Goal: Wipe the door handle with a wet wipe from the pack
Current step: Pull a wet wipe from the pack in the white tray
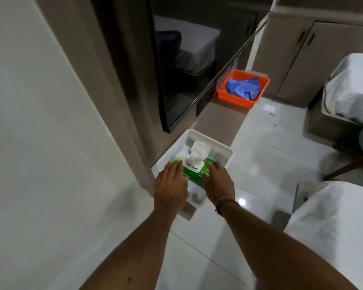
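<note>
Under my fingertips lies the green wet wipe pack, sitting in a white tray on the narrow ledge. My left hand and right hand rest flat and released on either side of its raised lid, a wipe poking up between them. Well beyond my fingers stands an orange tray of blue cloth.

wall tight left of white tray, open floor right, pack's raised lid behind
</note>
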Action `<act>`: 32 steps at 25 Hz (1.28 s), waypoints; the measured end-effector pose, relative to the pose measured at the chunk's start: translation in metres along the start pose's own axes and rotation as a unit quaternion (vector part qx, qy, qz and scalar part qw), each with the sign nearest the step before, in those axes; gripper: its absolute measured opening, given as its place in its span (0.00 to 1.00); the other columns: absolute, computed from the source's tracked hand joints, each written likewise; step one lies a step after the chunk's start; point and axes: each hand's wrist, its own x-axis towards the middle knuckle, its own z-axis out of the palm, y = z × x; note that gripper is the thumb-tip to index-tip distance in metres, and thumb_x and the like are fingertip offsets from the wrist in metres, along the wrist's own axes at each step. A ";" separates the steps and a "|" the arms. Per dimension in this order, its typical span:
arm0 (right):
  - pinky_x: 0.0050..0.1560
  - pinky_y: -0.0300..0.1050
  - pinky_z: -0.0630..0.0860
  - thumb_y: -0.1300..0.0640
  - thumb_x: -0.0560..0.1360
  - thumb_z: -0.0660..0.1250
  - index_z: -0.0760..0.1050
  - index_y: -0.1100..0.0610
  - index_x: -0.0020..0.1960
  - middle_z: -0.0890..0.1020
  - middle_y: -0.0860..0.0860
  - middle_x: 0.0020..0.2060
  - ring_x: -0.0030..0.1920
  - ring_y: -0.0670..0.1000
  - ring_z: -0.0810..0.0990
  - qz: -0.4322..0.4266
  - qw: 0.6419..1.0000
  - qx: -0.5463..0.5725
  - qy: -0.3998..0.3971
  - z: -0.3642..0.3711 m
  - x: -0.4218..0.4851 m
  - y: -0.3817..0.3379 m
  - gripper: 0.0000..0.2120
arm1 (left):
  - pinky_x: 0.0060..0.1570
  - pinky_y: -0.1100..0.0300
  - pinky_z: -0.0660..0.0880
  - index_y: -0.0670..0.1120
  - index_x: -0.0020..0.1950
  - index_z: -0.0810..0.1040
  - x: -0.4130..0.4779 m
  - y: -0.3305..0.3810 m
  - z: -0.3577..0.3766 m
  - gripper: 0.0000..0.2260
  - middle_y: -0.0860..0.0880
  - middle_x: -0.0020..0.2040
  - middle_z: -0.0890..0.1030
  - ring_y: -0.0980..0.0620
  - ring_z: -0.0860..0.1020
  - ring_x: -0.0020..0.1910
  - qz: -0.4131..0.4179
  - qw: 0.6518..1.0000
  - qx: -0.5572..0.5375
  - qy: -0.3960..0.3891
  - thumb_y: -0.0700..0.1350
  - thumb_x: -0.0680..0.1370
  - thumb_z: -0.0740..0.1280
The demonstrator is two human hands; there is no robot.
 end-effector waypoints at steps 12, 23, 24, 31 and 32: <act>0.57 0.55 0.80 0.54 0.73 0.78 0.84 0.52 0.59 0.83 0.53 0.58 0.57 0.57 0.80 0.011 0.999 0.004 -0.044 0.068 0.115 0.032 0.16 | 0.70 0.42 0.80 0.50 0.73 0.82 0.110 -0.003 0.092 0.14 0.45 0.69 0.79 0.42 0.78 0.70 -0.177 0.967 -0.079 -0.166 0.50 0.88 0.71; 0.46 0.45 0.86 0.58 0.78 0.74 0.86 0.55 0.49 0.89 0.50 0.43 0.44 0.50 0.88 0.043 0.920 0.387 -0.056 -0.014 0.083 0.008 0.03 | 0.40 0.74 0.77 0.52 0.48 0.84 0.093 0.004 0.029 0.06 0.56 0.45 0.86 0.64 0.85 0.42 -0.264 0.879 -0.393 -0.055 0.50 0.85 0.74; 0.43 0.42 0.85 0.57 0.78 0.73 0.86 0.52 0.50 0.89 0.48 0.43 0.44 0.49 0.88 0.048 0.903 0.420 -0.077 -0.026 0.064 0.005 0.03 | 0.45 0.66 0.82 0.52 0.47 0.84 0.076 0.007 0.015 0.07 0.53 0.45 0.87 0.60 0.86 0.44 -0.280 0.855 -0.433 -0.063 0.50 0.84 0.75; 0.34 0.44 0.85 0.69 0.74 0.75 0.88 0.53 0.46 0.89 0.54 0.35 0.34 0.52 0.89 0.067 0.867 0.444 -0.214 -0.042 -0.148 -0.080 0.11 | 0.41 0.57 0.83 0.53 0.42 0.89 -0.160 -0.015 -0.119 0.04 0.47 0.39 0.89 0.53 0.86 0.36 -0.382 0.729 -0.566 -0.032 0.53 0.74 0.79; 0.34 0.44 0.85 0.69 0.73 0.76 0.89 0.52 0.45 0.89 0.54 0.34 0.34 0.51 0.89 0.051 0.866 0.433 -0.245 -0.039 -0.188 -0.103 0.12 | 0.42 0.56 0.83 0.54 0.42 0.90 -0.204 -0.026 -0.142 0.04 0.49 0.39 0.89 0.53 0.86 0.37 -0.404 0.719 -0.565 -0.025 0.53 0.73 0.79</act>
